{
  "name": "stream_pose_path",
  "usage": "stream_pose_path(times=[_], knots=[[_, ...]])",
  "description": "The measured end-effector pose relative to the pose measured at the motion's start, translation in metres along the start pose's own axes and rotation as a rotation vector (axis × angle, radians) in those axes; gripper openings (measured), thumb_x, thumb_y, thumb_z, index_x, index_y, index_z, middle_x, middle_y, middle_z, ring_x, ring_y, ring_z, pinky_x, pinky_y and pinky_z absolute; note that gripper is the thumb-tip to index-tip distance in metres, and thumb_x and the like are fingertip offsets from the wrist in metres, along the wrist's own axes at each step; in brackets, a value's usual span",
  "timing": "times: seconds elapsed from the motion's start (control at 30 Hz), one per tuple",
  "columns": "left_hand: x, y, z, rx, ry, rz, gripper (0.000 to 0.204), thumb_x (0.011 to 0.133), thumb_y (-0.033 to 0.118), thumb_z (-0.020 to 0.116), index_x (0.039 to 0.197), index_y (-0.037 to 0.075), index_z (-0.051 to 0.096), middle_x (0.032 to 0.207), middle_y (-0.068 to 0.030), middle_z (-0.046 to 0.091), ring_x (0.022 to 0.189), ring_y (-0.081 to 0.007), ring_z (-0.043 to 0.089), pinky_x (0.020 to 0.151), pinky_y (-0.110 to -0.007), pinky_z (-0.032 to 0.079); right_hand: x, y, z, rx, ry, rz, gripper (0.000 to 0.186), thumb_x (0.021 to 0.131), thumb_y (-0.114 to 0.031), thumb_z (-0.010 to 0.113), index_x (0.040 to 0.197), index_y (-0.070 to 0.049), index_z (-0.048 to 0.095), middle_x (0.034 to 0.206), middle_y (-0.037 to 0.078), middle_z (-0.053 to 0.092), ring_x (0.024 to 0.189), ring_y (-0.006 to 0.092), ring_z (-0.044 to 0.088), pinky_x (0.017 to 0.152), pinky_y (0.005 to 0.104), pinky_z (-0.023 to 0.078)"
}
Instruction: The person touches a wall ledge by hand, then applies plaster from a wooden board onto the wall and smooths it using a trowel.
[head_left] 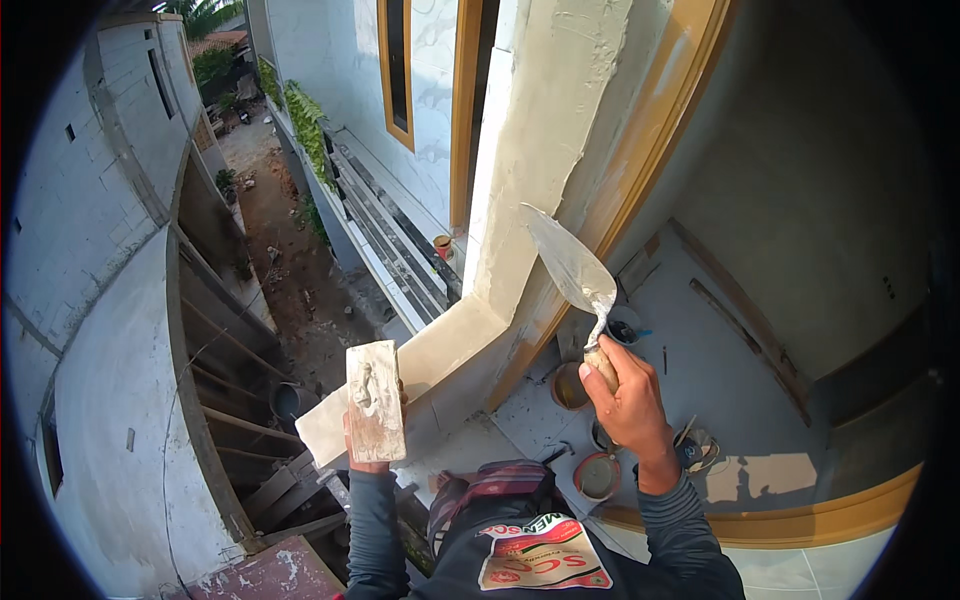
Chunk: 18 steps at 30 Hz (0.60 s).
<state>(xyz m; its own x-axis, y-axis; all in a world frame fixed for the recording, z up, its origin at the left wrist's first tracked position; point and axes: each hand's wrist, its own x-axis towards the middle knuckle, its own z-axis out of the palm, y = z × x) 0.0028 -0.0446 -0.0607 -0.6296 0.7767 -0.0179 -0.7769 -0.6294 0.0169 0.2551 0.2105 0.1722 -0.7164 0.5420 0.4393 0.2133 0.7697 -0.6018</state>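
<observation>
My right hand is closed round the wooden handle of a pointed trowel. The trowel's blade is smeared with pale mortar and its tip reaches the freshly coated wall column; whether it touches cannot be told. In my left hand is a rectangular wooden plastering float, its upper face carrying a small lump of grey mortar. Most of the left fingers are hidden behind the float. The float is held over the smooth plastered ledge, which runs from the column's foot toward the lower left.
An orange-brown wooden frame borders the column on the right. Buckets, including one with grey mix, stand on the floor below. Long planks lie at the right. Left of the ledge is a drop to a dirt alley beside a block wall.
</observation>
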Motion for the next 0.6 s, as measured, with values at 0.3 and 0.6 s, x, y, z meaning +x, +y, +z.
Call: stream_pose_path(times=[0.3,0.6], knots=[[0.007,0.006,-0.028,-0.039,0.055,0.033,0.071,0.104,0.041,0.044,0.162,0.0,0.037,0.152,-0.0307,0.049,0.129,-0.0468,0.059,0.104,-0.055,0.058,0.015,-0.016,0.003,-0.241,-0.318,0.242,0.028,0.096,-0.012,0.07,0.114,0.009,0.066,0.094,0.026,0.071,0.08,0.0446,0.068,0.074,0.0447,0.053],[0.009,0.011,-0.037,0.034,0.052,0.027,0.068,0.107,0.042,0.036,0.162,0.001,0.038,0.152,-0.0287,0.054,0.13,-0.0463,0.062,0.111,-0.056,0.052,0.045,-0.094,-0.061,-0.087,0.0,0.238,0.032,0.097,-0.011,0.069,0.12,0.011,0.066,0.084,0.023,0.069,0.067,0.0339,0.067,0.066,0.0397,0.052]])
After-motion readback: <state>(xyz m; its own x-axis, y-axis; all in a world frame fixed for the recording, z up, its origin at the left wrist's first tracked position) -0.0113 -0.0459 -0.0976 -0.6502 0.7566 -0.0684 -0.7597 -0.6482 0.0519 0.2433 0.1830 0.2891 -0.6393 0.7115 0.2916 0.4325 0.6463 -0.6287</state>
